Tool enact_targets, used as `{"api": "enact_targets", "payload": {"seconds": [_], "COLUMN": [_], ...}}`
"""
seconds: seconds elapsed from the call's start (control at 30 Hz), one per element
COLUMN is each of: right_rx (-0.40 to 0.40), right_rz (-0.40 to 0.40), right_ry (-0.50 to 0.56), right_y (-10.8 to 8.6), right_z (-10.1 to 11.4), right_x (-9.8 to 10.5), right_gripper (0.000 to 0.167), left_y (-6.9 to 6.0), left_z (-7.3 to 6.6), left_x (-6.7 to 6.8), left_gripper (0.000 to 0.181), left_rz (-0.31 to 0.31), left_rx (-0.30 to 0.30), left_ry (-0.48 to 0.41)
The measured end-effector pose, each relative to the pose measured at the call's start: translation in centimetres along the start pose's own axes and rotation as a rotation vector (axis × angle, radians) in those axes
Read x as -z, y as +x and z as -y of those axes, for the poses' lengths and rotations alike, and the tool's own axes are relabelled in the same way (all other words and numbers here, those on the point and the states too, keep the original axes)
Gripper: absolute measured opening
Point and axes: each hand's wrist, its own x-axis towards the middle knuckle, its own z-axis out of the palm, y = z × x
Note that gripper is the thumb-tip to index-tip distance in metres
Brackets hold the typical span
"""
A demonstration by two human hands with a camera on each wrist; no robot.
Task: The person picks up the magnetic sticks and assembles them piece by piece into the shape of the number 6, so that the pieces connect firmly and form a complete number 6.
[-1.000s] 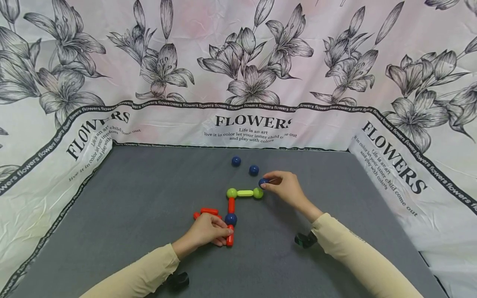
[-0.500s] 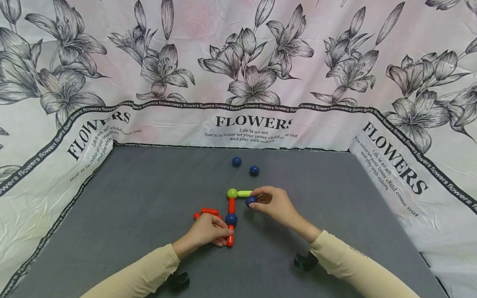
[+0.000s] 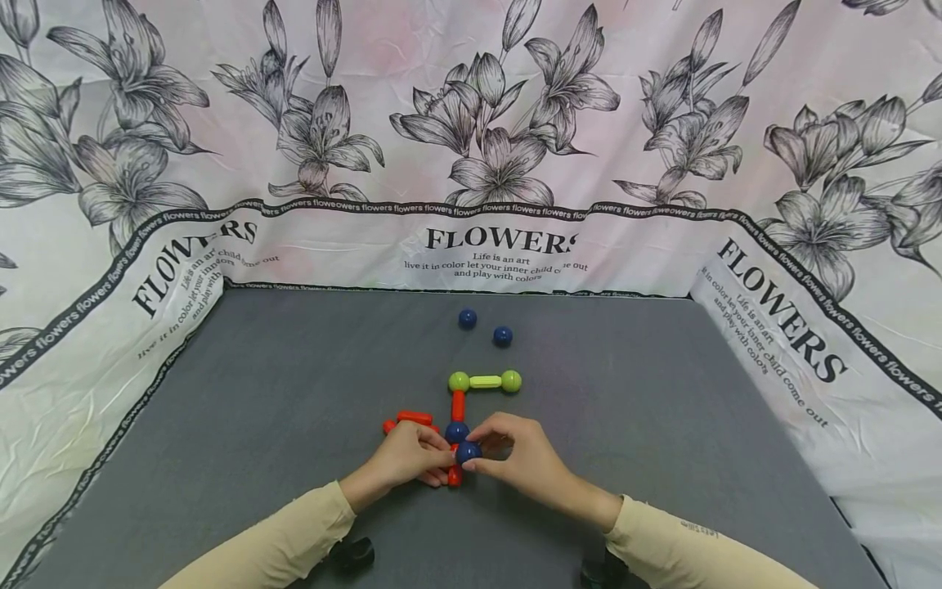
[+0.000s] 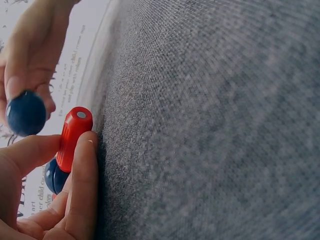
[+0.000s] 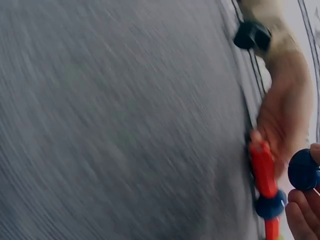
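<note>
My left hand (image 3: 407, 455) pinches the near red rod (image 4: 75, 142) between thumb and finger. That rod's far end meets a blue ball (image 3: 456, 432), from which another red rod (image 3: 458, 406) runs to a green ball (image 3: 459, 381). A light green rod (image 3: 485, 382) joins it to a second green ball (image 3: 511, 381) on the right. Above the near red rod, my right hand (image 3: 528, 458) holds a loose blue ball (image 3: 468, 452) by its fingertips. In the left wrist view this ball looks apart from the rod's bare end, which shows a small silvery disc.
Two more blue balls (image 3: 467, 319) (image 3: 503, 336) lie farther back on the grey table surface (image 3: 316, 352). Several loose red rods (image 3: 414, 417) lie beside my left hand, partly hidden by it. A flower-printed cloth (image 3: 486, 245) borders the table's back and sides.
My right hand has brought its blue ball from beside the right green ball leftward and nearer, to the near red rod. My left hand has stayed in place on the rod.
</note>
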Motion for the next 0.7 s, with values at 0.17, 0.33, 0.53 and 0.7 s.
{"api": "enact_targets", "payload": {"seconds": [0.17, 0.33, 0.53, 0.7], "right_rx": [0.113, 0.162, 0.112, 0.083], "right_rz": [0.041, 0.088, 0.15, 0.135], "right_ry": [0.055, 0.032, -0.044, -0.073], "right_y": [-1.2, -2.2, -2.8, -2.8], "right_z": [0.4, 0.9, 0.9, 0.9], "right_x": [-1.5, -2.6, -3.3, -3.6], "right_gripper": [0.028, 0.028, 0.025, 0.026], "left_y": [-0.2, -0.1, 0.1, 0.2], "left_z": [-0.2, -0.2, 0.0, 0.1], "left_x": [0.0, 0.0, 0.2, 0.3], "left_gripper": [0.022, 0.024, 0.024, 0.025], "left_rz": [-0.011, -0.011, -0.001, 0.003], "left_rx": [-0.004, 0.011, 0.046, 0.053], "left_ry": [0.002, 0.021, 0.018, 0.013]}}
